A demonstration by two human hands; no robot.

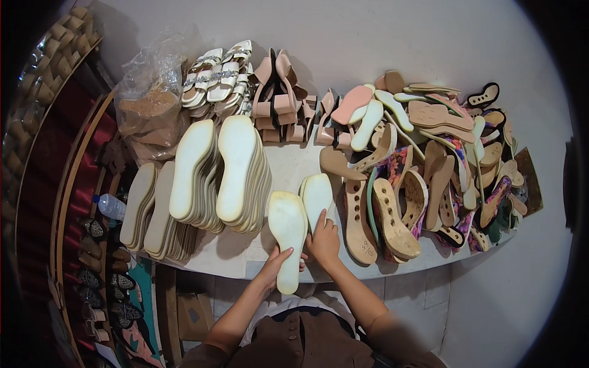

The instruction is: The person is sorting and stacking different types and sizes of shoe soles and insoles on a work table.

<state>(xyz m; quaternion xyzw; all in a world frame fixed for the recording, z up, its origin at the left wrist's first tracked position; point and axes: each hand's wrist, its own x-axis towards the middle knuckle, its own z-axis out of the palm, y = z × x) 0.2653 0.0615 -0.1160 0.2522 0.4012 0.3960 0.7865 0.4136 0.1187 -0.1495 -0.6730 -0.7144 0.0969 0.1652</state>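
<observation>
A big white table (pixel 307 165) fills the middle of the view, and it is packed with shoe parts. On the person's right lies the largest heap, a jumble of tan, pink and flowery soles (pixel 429 165), thrown together any which way. On the left stand tall stacks of cream insoles (pixel 215 172), leaning like books so many fit in a small space. Behind them sit white sandals (pixel 218 73) and pink block-heel shoes (pixel 279 92) in rows, next to a clear plastic bag (pixel 150 92) of brown pieces.

At the near edge lies one cream insole (pixel 288 239), its heel hanging over the table edge. The left hand (pixel 273 267) curls under that end and grips it, likely to keep it from tipping. A second insole (pixel 317 195) lies just beside it. The right hand (pixel 323 241) rests there with fingers loose, one finger stretched onto that second insole; it grips nothing.

A small water bottle (pixel 110 205) lies to the left of the table. The floor is pale tile (pixel 423 294), and more shoes (pixel 98 282) line a dark shelf low on the left.
</observation>
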